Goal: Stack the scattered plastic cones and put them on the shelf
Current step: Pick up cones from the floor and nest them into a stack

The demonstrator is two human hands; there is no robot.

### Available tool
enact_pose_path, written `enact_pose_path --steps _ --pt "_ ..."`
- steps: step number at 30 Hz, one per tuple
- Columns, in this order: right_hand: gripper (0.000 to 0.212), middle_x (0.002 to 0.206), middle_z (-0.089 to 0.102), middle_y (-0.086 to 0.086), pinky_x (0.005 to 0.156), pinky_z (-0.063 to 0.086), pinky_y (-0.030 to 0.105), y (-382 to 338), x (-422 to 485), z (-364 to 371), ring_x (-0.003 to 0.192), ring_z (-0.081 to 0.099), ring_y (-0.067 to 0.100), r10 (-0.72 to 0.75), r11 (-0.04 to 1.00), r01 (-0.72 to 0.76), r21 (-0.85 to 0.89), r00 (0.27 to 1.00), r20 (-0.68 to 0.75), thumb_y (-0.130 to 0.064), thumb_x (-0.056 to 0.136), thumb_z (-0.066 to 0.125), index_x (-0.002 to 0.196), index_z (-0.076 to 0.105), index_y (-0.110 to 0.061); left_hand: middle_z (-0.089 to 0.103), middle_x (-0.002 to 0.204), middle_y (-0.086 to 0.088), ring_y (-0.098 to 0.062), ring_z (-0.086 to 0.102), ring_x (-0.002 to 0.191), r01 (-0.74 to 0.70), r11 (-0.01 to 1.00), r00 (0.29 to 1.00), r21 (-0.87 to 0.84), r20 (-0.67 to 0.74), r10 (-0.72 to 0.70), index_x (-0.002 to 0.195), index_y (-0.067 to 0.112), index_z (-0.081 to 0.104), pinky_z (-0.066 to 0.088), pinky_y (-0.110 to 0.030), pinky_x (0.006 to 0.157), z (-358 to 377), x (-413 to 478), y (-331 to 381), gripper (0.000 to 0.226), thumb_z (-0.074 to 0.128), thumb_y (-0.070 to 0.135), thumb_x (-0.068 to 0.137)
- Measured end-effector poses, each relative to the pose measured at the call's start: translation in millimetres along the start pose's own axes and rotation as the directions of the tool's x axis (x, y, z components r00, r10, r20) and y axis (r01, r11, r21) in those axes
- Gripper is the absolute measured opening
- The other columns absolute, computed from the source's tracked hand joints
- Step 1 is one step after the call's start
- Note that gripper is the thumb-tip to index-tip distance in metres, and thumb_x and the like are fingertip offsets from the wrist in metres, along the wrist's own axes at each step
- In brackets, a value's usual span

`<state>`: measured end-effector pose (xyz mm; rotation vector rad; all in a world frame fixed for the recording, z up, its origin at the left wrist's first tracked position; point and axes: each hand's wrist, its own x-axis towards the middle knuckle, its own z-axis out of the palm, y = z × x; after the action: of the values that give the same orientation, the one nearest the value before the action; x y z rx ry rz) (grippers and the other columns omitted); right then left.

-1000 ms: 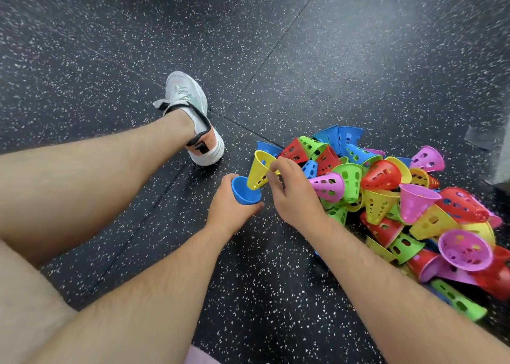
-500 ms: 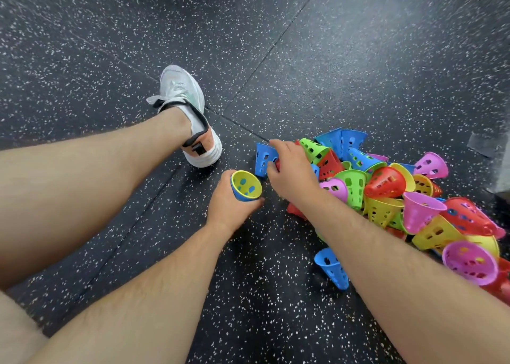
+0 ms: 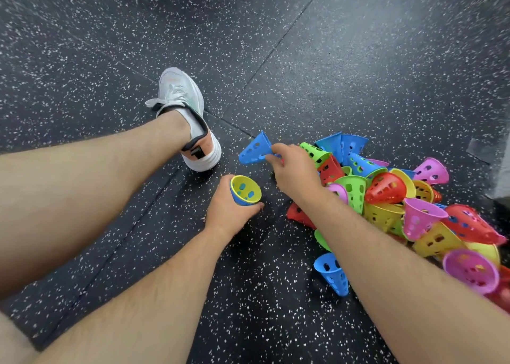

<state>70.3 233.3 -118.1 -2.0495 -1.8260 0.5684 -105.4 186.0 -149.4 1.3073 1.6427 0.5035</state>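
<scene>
Head view, the only one I've got: my left hand [image 3: 229,212] is wrapped around the nested pair [image 3: 245,190], a yellow cone seated inside a blue one, mouth tipped up toward me, held just off the speckled floor [image 3: 358,60]. My right hand [image 3: 295,170] pinches a blue cone [image 3: 255,150] by one end between thumb and fingertips, lifted clear and lying sideways in the air, just beyond the pair and near my shoe [image 3: 190,121]. The pile of cones [image 3: 386,198] sprawls under and beside my right forearm, with a loose blue cone [image 3: 332,274] on the floor apart from it. Next, I reckon, this one goes into the stack: turn it so the narrow end leads, line it up over that open yellow mouth, and drop it straight so the rims seat evenly instead of jamming crooked. Steady the left, let the right do the aiming. No shelf in sight here.
</scene>
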Motion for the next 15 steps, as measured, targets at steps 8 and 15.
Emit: enact_pose_path --steps 8,15 --pt "0.016 0.099 0.068 0.006 0.074 0.05 0.041 13 -64 -33 0.089 0.059 0.034 -0.172 0.981 0.188 0.054 0.961 -0.216 -0.019 0.096 0.057 0.101 0.068 -0.009 0.065 0.105 0.013 -0.01 0.064 0.095 -0.035 0.998 0.999 0.046 0.014 0.034 0.115 0.029 0.05 0.044 -0.021 0.073 4 -3 7 0.067 0.096 0.028 0.067" --pt "0.023 0.098 0.067 0.004 0.081 0.049 0.045 15 -96 -29 0.094 0.056 0.031 -0.22 0.97 0.231 0.074 0.967 -0.13 -0.027 0.096 0.054 0.106 0.071 -0.015 0.07 0.104 0.01 -0.016 0.069 0.096 -0.105 0.994 0.994 0.033 0.044 0.104 0.112 0.031 0.051 0.054 -0.036 0.083 21 -18 28 0.069 0.095 0.032 0.059"
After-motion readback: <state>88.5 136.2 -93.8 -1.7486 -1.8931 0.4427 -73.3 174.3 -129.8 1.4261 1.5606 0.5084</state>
